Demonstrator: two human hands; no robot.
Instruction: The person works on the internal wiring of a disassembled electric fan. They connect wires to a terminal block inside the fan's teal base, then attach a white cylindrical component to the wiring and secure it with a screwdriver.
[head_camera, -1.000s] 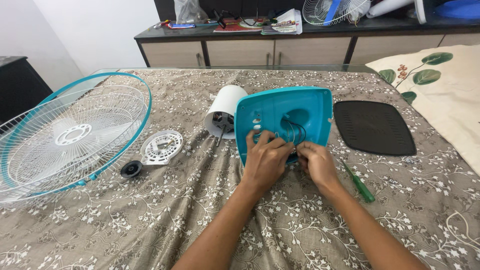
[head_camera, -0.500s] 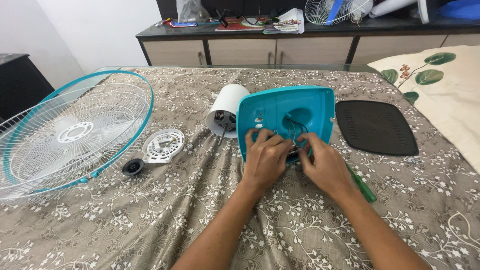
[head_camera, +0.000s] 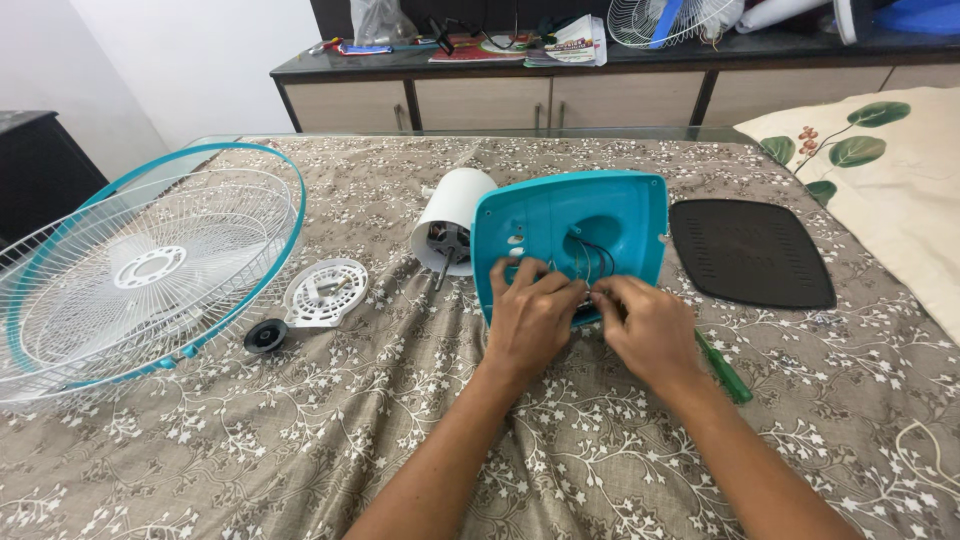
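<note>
Both hands are in at the teal fan base (head_camera: 570, 235), which lies underside-up in the middle of the patterned cloth (head_camera: 400, 440). The left hand (head_camera: 530, 320) has its fingers curled over the near edge of the base; the right hand (head_camera: 650, 330) pinches its fingertips together right beside it, seemingly on the thin wires (head_camera: 585, 262) inside, though the knuckles hide the exact hold. A white motor housing (head_camera: 450, 225) touches the base's left side. A green screwdriver (head_camera: 722, 366) lies just under the right wrist, a black plate (head_camera: 750, 252) sits to the right, and a fan grille (head_camera: 150, 270) rests far left.
</note>
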